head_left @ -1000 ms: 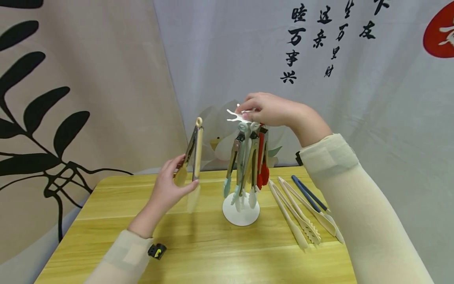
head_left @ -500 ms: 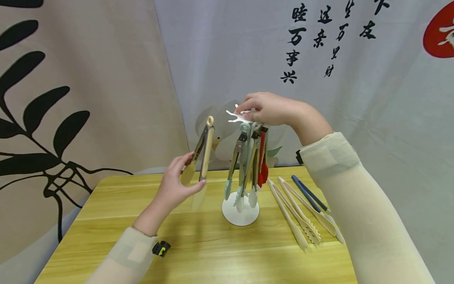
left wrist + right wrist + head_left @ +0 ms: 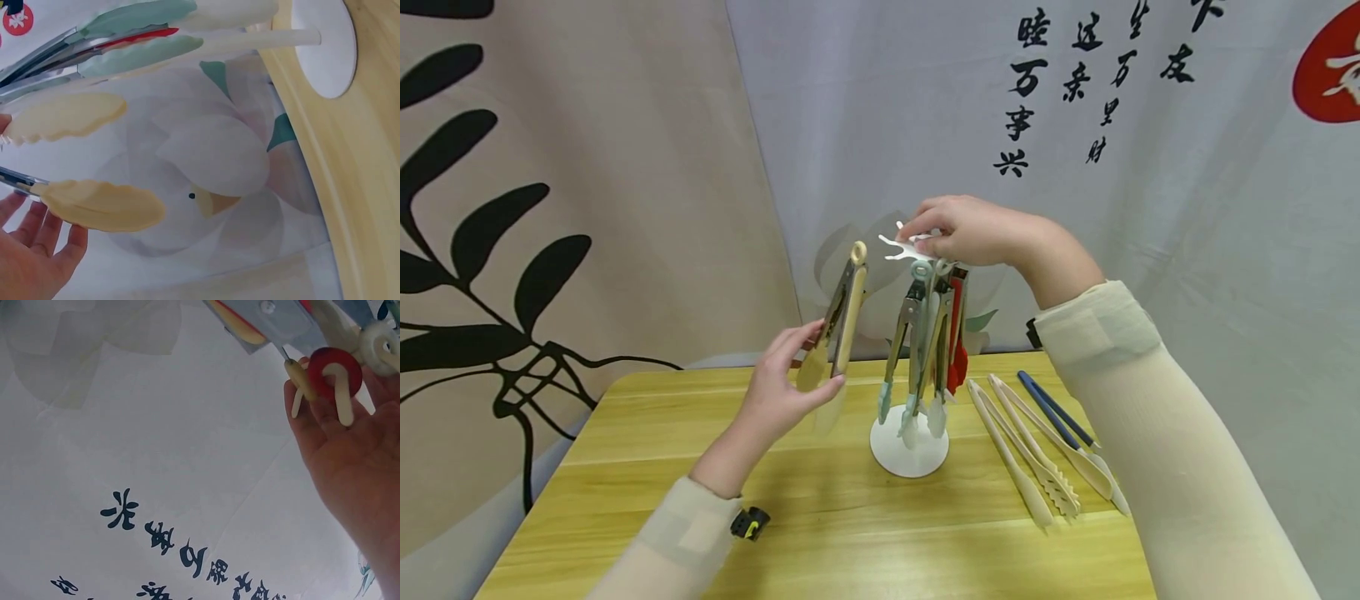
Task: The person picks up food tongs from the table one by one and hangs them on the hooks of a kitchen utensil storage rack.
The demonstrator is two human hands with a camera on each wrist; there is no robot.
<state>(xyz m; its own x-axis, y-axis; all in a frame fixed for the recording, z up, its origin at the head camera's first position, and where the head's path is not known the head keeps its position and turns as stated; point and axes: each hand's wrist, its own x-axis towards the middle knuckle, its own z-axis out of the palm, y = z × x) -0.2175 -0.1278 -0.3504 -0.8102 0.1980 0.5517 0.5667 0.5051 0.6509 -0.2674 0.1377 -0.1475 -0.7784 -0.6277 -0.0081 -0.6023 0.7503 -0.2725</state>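
Observation:
My left hand holds a pair of cream-tipped kitchen tongs upright above the table, thumb on one arm and fingers at the other. In the left wrist view its two scalloped tips stand apart, tilted beside the hanging tongs. A white rack with a round base and a star-shaped hooked top stands to the right. My right hand grips that top from above. Mint-tipped tongs and red tongs hang from it. In the right wrist view, a red hanging ring sits on a cream hook close to my fingers.
On the wooden table, right of the rack, lie beige tongs and blue-handled tongs. A printed cloth backdrop hangs just behind the table's far edge.
My left hand has carried the cream-tipped tongs to the right, closer to the rack. The hanging mint-tipped tongs shift slightly. The right hand stays on the rack's top.

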